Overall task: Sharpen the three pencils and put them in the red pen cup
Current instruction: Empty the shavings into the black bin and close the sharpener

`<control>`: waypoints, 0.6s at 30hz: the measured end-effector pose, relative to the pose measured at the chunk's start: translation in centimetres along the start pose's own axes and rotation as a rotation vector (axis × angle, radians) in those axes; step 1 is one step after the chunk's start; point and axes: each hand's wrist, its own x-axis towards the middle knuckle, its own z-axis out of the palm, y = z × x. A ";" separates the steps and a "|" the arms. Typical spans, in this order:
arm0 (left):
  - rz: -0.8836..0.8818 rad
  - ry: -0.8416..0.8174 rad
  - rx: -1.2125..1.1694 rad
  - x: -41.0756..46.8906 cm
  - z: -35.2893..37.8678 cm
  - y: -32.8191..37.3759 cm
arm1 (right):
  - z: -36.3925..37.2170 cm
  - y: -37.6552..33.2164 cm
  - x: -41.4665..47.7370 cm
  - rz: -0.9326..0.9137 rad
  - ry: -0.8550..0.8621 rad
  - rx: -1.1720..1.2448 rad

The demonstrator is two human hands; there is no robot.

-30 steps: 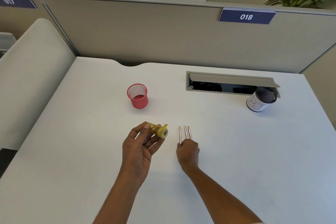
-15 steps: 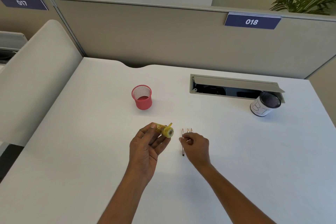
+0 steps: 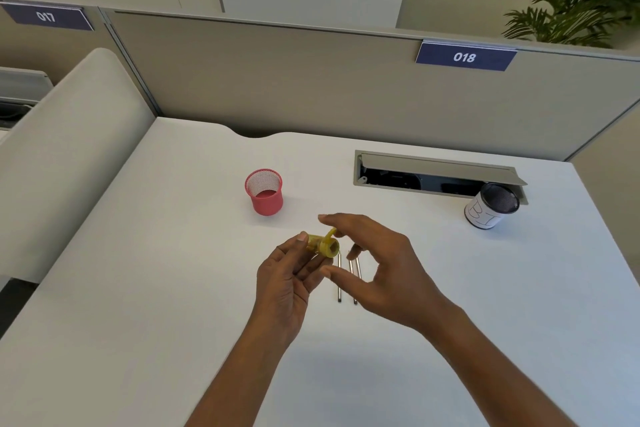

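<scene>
Now left hand grips sharpener; right hand spread (over pencils).

Three pencils, two cups, one sharpener

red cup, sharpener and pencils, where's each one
red cup (image 3: 267,204), head view, front of its outer wall
sharpener (image 3: 325,246), head view, its yellow end by the hole
pencils (image 3: 339,288), head view, shaft of the leftmost one

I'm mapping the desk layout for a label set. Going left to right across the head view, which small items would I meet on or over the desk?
red pen cup → yellow sharpener → pencils → black cup with white label
</scene>
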 end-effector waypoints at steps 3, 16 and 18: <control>0.010 -0.010 -0.007 -0.1 0.1 -0.2 | 0.7 0.2 -0.4 -0.005 0.131 0.013; 0.061 0.013 -0.104 -0.9 1.1 -0.5 | 2.5 0.6 -2.6 0.191 0.435 0.177; 0.060 0.010 -0.110 -1.0 1.4 -0.5 | 2.7 0.4 -2.7 0.211 0.452 0.239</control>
